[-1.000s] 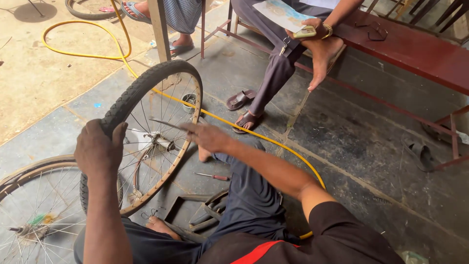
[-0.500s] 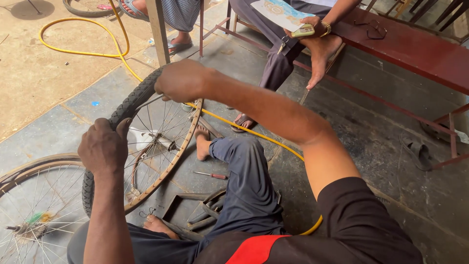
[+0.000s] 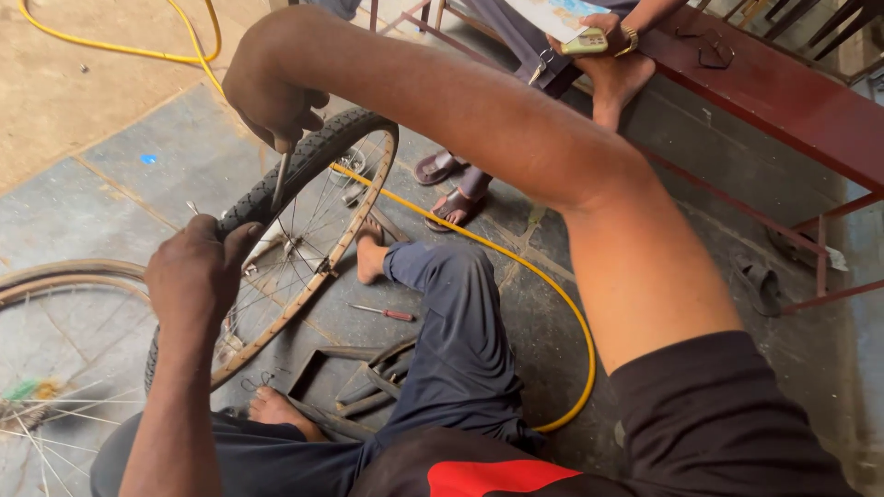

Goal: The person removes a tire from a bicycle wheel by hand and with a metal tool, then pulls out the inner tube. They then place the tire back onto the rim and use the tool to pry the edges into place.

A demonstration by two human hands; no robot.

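A: Black rubber tyre [image 3: 318,152] on a bicycle wheel [image 3: 304,248], stood upright on grey paving slabs [image 3: 120,175] between the seated person's legs. Left hand [image 3: 195,276] clamped over the tread near the top of the wheel, fingers wrapped round it.

B: And the right?

A: Right hand [image 3: 269,92] fisted round a slim metal lever [image 3: 279,184]. The lever runs down from the fist to the edge of the tyre, just beside the left hand. Cannot tell whether the tip is under the bead or only against it.

B: What else is about?

A: Yellow hose [image 3: 516,262] curling across the slabs behind the wheel and round the right knee. Red-handled screwdriver [image 3: 387,313] lying flat beside the shin. Second wheel [image 3: 55,368], bare spokes, at the left edge. Another person sits on a red bench [image 3: 783,92], sandals [image 3: 442,184] on the ground below.

B: Risks as you read them?

A: My judgement only. The lever point sits close to the left-hand fingers; if it slips off the rim under force, it could jab them. Prying hard could also pinch whatever tube is inside, or bend a spoke [image 3: 308,216]. The wheel is steadied by one hand only, so it could roll or tip toward the bare foot [image 3: 371,258].
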